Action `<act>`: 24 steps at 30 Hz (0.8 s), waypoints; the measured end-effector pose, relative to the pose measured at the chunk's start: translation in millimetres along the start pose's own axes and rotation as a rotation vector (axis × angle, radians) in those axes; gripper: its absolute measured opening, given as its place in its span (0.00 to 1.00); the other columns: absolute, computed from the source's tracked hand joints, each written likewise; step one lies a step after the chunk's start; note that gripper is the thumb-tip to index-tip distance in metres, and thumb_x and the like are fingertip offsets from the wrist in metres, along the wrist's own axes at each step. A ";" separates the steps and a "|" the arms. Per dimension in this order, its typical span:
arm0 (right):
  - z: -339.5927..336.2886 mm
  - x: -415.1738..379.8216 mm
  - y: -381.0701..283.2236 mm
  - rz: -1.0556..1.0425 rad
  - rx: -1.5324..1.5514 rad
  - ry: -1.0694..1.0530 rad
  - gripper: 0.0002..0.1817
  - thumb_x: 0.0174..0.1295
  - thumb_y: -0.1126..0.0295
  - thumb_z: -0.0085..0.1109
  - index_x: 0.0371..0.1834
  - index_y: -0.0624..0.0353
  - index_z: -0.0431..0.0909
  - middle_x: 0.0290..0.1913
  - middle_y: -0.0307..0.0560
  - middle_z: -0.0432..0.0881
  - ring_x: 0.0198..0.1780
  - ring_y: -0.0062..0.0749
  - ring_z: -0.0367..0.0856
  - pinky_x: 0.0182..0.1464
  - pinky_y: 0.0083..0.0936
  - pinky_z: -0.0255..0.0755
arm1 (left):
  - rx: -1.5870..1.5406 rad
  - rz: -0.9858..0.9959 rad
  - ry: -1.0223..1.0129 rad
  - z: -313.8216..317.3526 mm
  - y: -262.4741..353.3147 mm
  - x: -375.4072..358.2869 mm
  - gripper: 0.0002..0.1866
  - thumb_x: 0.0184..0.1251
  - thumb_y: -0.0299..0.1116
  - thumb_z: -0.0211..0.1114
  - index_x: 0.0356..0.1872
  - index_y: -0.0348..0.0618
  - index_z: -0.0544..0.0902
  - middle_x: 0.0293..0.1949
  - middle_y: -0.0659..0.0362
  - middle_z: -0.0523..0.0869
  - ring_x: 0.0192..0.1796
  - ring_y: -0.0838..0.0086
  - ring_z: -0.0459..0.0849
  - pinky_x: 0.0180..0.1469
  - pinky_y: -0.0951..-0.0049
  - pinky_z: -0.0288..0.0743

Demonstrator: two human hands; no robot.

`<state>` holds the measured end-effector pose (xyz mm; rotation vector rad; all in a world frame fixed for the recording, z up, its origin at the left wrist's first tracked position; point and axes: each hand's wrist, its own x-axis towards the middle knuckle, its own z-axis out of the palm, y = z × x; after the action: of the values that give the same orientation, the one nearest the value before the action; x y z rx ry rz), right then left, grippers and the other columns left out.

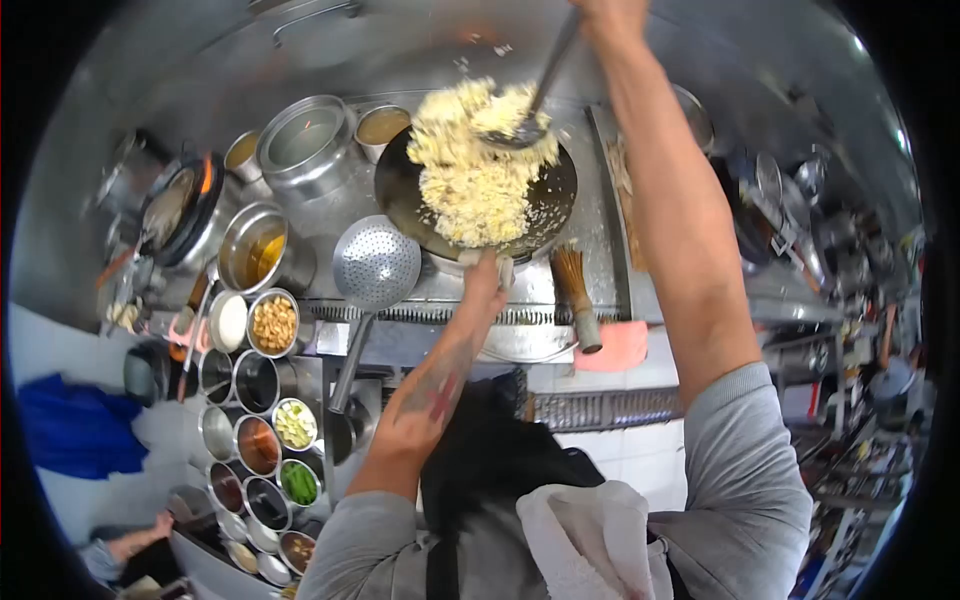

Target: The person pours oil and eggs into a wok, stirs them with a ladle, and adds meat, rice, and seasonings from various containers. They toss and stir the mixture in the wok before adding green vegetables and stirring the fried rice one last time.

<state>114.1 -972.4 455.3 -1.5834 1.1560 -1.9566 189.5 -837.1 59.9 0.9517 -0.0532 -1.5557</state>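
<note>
A dark wok [400, 190] sits on the steel stove, and a mass of yellow egg fried rice [475, 180] is heaped and tossed up over it, with loose grains in the air. My left hand [484, 285] is closed on the wok's near rim through a folded pale cloth [505, 270]. My right hand [612, 12], partly cut off by the top edge, grips the handle of a ladle [552, 70]. The ladle's bowl is up against the rice at its right side, slightly blurred.
Left of the wok lies a perforated strainer [377, 262], its handle overhanging the stove edge. A bamboo brush [573, 290] lies to the right. Pots [305, 145] and several ingredient tins [274, 323] stand at left. Another person's arm [140, 540] shows at lower left.
</note>
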 end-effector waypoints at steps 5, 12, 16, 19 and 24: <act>8.7 -36.5 77.8 0.025 0.245 -0.109 0.21 0.68 0.61 0.60 0.18 0.52 0.68 0.12 0.33 0.65 0.14 0.25 0.67 0.20 0.25 0.62 | 0.037 -0.163 -0.082 -11.5 9.2 57.8 0.09 0.73 0.40 0.55 0.42 0.46 0.77 0.37 0.60 0.82 0.36 0.70 0.81 0.34 0.63 0.78; 11.6 -10.3 145.1 0.254 -0.005 -0.161 0.19 0.69 0.64 0.54 0.18 0.54 0.70 0.13 0.31 0.63 0.13 0.25 0.64 0.18 0.26 0.62 | 0.312 0.217 -0.022 -118.1 76.7 -138.9 0.22 0.66 0.39 0.68 0.57 0.41 0.75 0.44 0.57 0.84 0.36 0.73 0.83 0.36 0.70 0.79; 44.2 -90.7 207.8 0.401 0.223 -0.010 0.18 0.69 0.66 0.54 0.19 0.55 0.67 0.13 0.33 0.63 0.13 0.24 0.62 0.18 0.28 0.61 | 0.241 0.080 -0.013 -171.0 86.0 -136.8 0.23 0.69 0.35 0.58 0.61 0.33 0.73 0.46 0.51 0.85 0.37 0.67 0.85 0.39 0.68 0.80; 67.0 -35.6 162.8 0.339 0.150 -0.228 0.14 0.68 0.69 0.54 0.23 0.57 0.69 0.15 0.34 0.65 0.15 0.25 0.66 0.18 0.28 0.63 | 0.205 0.022 -0.172 -152.2 115.5 -132.8 0.25 0.65 0.31 0.52 0.64 0.32 0.70 0.50 0.45 0.85 0.39 0.65 0.85 0.42 0.67 0.80; 73.1 -86.0 213.4 0.217 0.093 -0.102 0.15 0.64 0.67 0.55 0.21 0.64 0.72 0.14 0.39 0.71 0.13 0.29 0.70 0.19 0.33 0.65 | 0.298 0.155 -0.265 -145.0 131.3 -132.4 0.31 0.62 0.29 0.53 0.70 0.37 0.66 0.53 0.47 0.84 0.40 0.69 0.83 0.43 0.70 0.80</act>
<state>164.5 -1064.2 237.7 -1.4287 1.1279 -1.7441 368.3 -689.4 104.7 0.9396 -0.5466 -1.5461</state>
